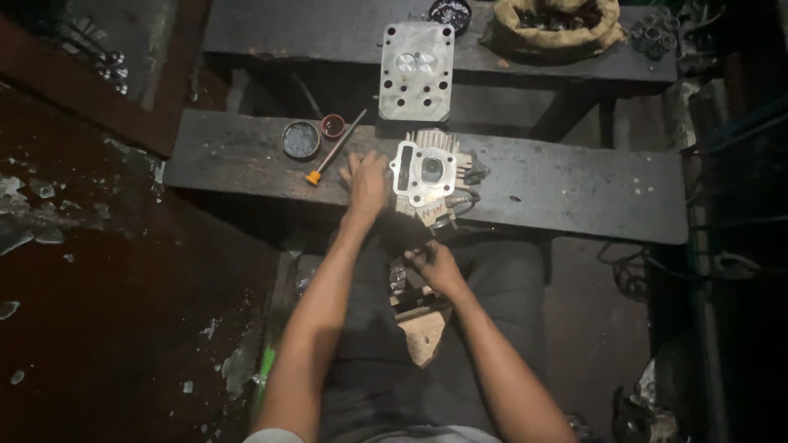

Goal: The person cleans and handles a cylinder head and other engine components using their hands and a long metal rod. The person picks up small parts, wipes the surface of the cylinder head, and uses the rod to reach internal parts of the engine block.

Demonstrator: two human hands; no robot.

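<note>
Engine block (423,172) sits on the bench (574,184), finned, bore facing up. Left hand (365,182) flat at its 9 o'clock, fingers spread, touching. Right hand (435,264) at 6 o'clock, closed on a small dark part; identity unclear. Left hand nearer.
</note>
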